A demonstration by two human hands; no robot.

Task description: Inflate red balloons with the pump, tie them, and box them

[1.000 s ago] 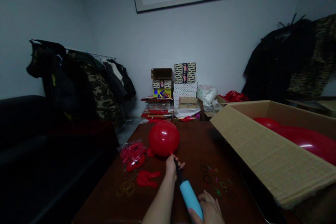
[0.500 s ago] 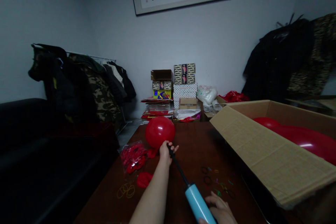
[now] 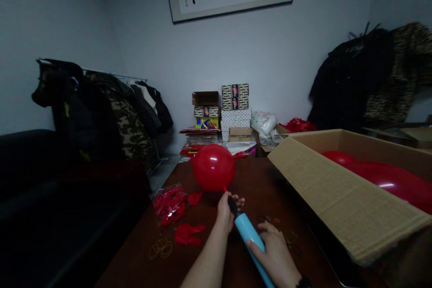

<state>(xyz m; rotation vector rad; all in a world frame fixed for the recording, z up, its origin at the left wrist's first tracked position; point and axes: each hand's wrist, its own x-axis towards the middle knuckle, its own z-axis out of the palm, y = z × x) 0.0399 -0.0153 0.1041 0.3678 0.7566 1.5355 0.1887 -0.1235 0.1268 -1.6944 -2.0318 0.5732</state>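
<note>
Head camera view: a red balloon (image 3: pixel 213 168), round and partly inflated, sits over the far part of the dark wooden table (image 3: pixel 253 182), its neck pointing back toward the person. The left hand (image 3: pixel 228 209) grasps that neck where it meets the black nozzle end of a light blue pump (image 3: pixel 248 232). The right hand (image 3: pixel 274 245) holds the pump's barrel loosely, thumb laid across it and the other fingers spread along its right side.

Left of the balloon, a clear plastic bag (image 3: pixel 168 204) is packed with flat red balloons. Nearer the person lies a loose deflated balloon (image 3: pixel 188 234), with yellowish rubber bands (image 3: pixel 160 248) just beside it. More small bands lie beyond the right hand, partly hidden by it.

On the right stands a large cardboard box (image 3: pixel 313 189), open at the top with one flap folded outward; inflated red balloons (image 3: pixel 388 177) fill much of what shows inside.

Against the back wall, an open carton (image 3: pixel 206 98) tops one stack; its visible interior is too dark to read. Beside it, a patterned box (image 3: pixel 235 96) rests on a white dotted one. Farther right, a whitish plastic bag (image 3: pixel 265 121) bulges, contents unclear.
</note>
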